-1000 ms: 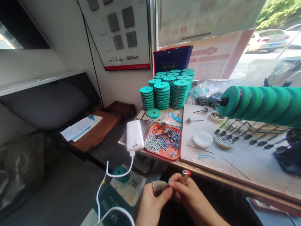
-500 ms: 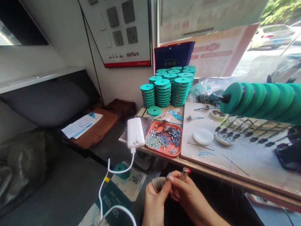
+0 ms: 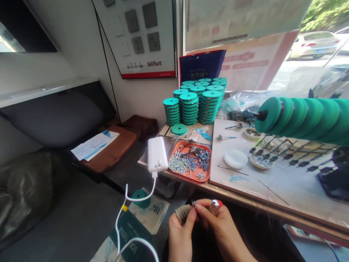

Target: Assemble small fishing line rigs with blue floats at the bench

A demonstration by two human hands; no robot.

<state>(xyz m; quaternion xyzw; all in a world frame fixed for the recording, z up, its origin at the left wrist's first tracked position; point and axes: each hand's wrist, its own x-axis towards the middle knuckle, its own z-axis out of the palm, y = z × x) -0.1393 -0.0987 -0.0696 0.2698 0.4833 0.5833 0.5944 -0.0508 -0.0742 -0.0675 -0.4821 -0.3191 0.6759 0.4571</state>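
My left hand point(image 3: 181, 231), its index finger wrapped in beige tape point(image 3: 183, 212), is closed in a pinch in front of the table edge. My right hand point(image 3: 215, 222) meets it fingertip to fingertip, with a red-topped lighter point(image 3: 216, 206) tucked in its grip. Between the touching fingertips pokes a tiny end of blue cord point(image 3: 193, 202); the rest is hidden by the fingers. Just beyond my hands, an orange tray point(image 3: 208, 177) holds many small metal and blue-green tube-like pieces.
Stacked teal foam spools point(image 3: 188, 105) stand at the back of the table. A rack of green foam rollers point(image 3: 308, 116) juts in from the right. A white round lid point(image 3: 235, 158), small dishes and thin rods lie on the board. A white power bank point(image 3: 157, 154) trails a cable.
The lighter has tilted, showing more of its red top. My fingertips stay together, and the bit of blue cord shifts slightly left. The view has dipped slightly.
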